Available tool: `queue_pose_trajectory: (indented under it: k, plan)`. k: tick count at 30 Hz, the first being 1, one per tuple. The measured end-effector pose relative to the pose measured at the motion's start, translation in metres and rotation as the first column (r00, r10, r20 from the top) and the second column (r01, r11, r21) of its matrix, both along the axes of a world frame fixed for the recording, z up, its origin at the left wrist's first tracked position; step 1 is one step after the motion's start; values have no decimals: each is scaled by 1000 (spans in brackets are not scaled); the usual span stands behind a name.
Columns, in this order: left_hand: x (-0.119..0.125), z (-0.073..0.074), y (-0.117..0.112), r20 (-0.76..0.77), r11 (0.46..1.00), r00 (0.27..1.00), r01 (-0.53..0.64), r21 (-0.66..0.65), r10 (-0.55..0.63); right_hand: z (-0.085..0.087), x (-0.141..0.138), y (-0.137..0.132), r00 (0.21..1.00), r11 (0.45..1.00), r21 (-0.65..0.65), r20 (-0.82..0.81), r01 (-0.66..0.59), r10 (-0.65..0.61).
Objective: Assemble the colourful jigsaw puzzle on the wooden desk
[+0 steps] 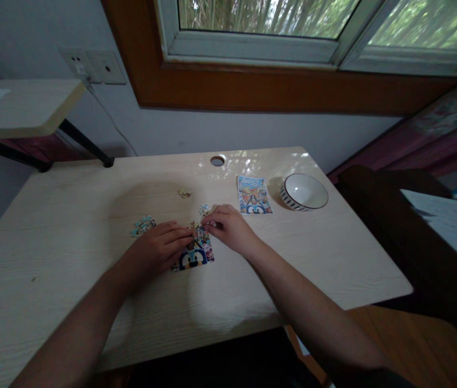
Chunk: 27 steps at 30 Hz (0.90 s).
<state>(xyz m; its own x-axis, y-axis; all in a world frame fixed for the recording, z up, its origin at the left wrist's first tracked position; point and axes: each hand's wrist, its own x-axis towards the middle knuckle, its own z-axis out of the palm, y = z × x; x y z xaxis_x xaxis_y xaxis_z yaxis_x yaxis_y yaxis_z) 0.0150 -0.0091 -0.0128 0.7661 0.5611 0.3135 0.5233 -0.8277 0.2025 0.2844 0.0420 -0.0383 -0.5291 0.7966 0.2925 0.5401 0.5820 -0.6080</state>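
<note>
A partly joined colourful jigsaw (pixel 196 252) lies on the pale wooden desk (pixel 70 237) in front of me. My left hand (pixel 159 249) rests flat on its left edge, fingers stretched toward the middle. My right hand (pixel 228 225) sits at the puzzle's top right corner with fingertips pinched together, apparently on a small piece I cannot make out. Loose joined pieces (pixel 143 224) lie left of my left hand. A single piece (pixel 184 193) lies farther back, and another (pixel 204 209) sits just behind my right fingertips.
A reference picture card (pixel 254 194) lies to the right of the puzzle, with a white striped bowl (pixel 304 192) beside it. A cable hole (pixel 217 160) is at the desk's back edge. A second table (pixel 22 108) stands at the left, a dark chair (pixel 398 226) at the right.
</note>
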Motion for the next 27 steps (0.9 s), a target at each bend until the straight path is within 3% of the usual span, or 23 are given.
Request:
queue_pose_trajectory:
  k: [27]
  plan:
    - [-10,-3,3,33,999,999,-27,-34,28,0,0,0,1000,1000,4,-1,1,-1]
